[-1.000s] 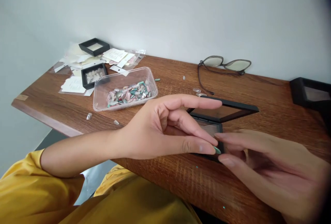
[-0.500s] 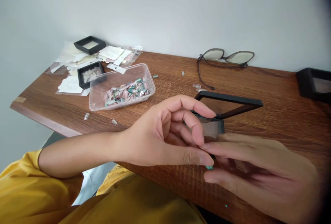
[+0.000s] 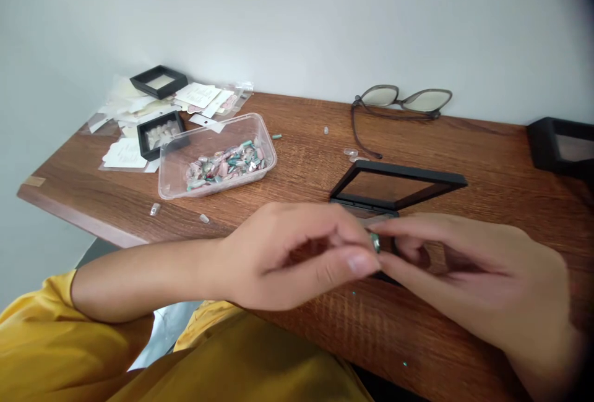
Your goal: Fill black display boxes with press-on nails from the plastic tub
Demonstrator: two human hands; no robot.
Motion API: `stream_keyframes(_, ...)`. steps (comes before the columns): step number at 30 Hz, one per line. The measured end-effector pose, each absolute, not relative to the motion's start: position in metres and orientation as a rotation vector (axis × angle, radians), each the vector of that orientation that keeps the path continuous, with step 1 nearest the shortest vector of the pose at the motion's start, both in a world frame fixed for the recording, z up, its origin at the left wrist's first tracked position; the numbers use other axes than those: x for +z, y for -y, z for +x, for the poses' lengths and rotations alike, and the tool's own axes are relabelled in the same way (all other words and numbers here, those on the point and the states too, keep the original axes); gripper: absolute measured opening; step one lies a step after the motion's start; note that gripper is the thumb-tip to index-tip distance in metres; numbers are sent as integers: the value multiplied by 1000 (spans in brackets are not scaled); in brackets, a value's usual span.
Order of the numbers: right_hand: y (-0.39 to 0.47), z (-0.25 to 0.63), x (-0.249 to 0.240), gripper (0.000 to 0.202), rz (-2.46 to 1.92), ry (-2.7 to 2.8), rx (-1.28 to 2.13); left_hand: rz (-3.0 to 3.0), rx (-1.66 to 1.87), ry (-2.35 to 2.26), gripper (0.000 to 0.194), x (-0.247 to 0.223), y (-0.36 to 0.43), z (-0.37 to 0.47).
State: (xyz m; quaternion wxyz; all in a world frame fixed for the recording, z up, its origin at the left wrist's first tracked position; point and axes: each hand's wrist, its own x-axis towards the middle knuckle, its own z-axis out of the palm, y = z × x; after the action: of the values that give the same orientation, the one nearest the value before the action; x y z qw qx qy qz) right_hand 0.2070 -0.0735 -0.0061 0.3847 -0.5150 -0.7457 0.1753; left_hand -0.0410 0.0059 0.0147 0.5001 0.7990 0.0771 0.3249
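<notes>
A small shiny green nail-shaped piece [image 3: 375,242] is between the fingertips of my left hand [image 3: 297,260] and my right hand [image 3: 477,272]. My right thumb and forefinger pinch it from the right, while my left fingers are closed against its left side. Just beyond my hands, a black frame case [image 3: 431,174] stands with its windowed lid raised; its lower half is mostly hidden by my hands. A clear plastic tub [image 3: 174,173] to the left holds several pink, green and silvery pieces.
Glasses [image 3: 424,101] lie near the wall. Two black frames [image 3: 160,81] and cards [image 3: 124,153] are at the back left. Another black case [image 3: 545,145] sits at the right. Small loose pieces [image 3: 204,219] lie on the wooden table [image 3: 297,173].
My left fingers have closed from a loose curl. My right thumb and forefinger have come together on the green piece, which is now higher. A tiny green speck on the table has come into view.
</notes>
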Motion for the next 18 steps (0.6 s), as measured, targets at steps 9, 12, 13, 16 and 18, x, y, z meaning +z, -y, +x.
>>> stream_keyframes(9, 54, 212, -22, 59, -1574, 1970, 499, 2874, 551, -61, 41, -1, -6, -45)
stream_keyframes(12, 54, 209, -21, 62, -1624, 1960, 522, 2912, 483, -73, 44, 0, -4, -48)
stream_keyframes(13, 53, 208, -20, 64, -1637, 1955, 528, 2924, 471, -77, 44, 0, -3, -49)
stream_keyframes(16, 53, 206, -20, 70, -1668, 1938, 545, 2957, 459, -80, 43, 1, 0, -52)
stream_keyframes(18, 52, 206, -20, 73, -1684, 1928, 563, 2975, 460, -86, 42, 0, 2, -53)
